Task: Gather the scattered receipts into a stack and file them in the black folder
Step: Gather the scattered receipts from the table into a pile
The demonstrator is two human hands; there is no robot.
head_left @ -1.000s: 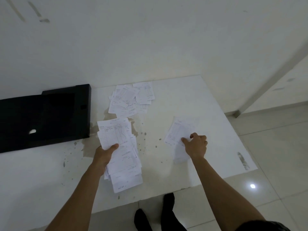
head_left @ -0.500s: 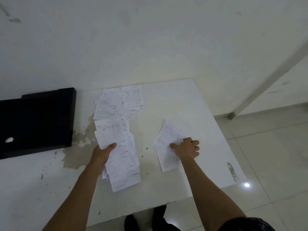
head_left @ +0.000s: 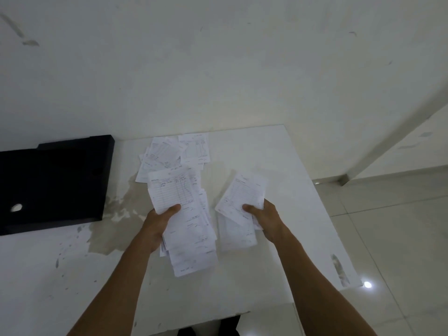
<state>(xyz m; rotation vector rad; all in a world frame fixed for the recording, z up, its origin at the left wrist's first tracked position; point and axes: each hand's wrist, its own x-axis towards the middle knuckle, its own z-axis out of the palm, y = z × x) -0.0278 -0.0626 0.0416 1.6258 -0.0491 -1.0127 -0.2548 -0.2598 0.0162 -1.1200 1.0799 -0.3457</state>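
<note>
While the left hand [head_left: 158,220] is gripping a fanned stack of receipts [head_left: 188,221], thumb pressing on top, the right hand [head_left: 265,215] is pinching a smaller bunch of receipts [head_left: 238,197] just beside it. More loose receipts [head_left: 174,154] are lying on the white table [head_left: 278,154] beyond; the black folder [head_left: 53,180] is sitting at the left.
</note>
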